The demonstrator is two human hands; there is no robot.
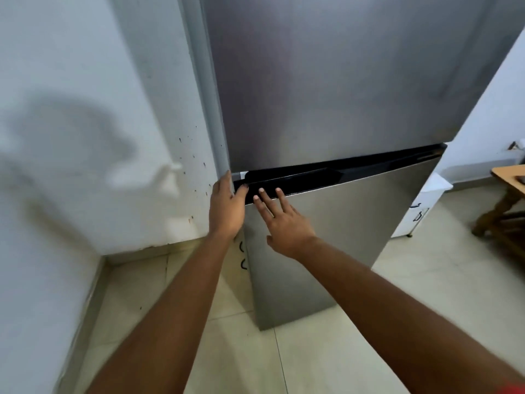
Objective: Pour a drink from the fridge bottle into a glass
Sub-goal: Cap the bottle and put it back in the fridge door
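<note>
A tall steel fridge (326, 81) fills the middle of the view, both doors closed. A black recessed handle strip (312, 177) runs between the upper door and the lower door (335, 240). My left hand (225, 207) grips the left end of the lower door at that strip, fingers hooked over its corner. My right hand (279, 220) lies flat on the lower door just right of it, fingers spread, fingertips at the black strip. No bottle or glass is visible.
A white wall (85, 137) stands close on the left of the fridge. A white low cabinet (420, 206) sits to its right, and a wooden table (508, 200) stands at the far right. Pale floor tiles (312, 351) lie below.
</note>
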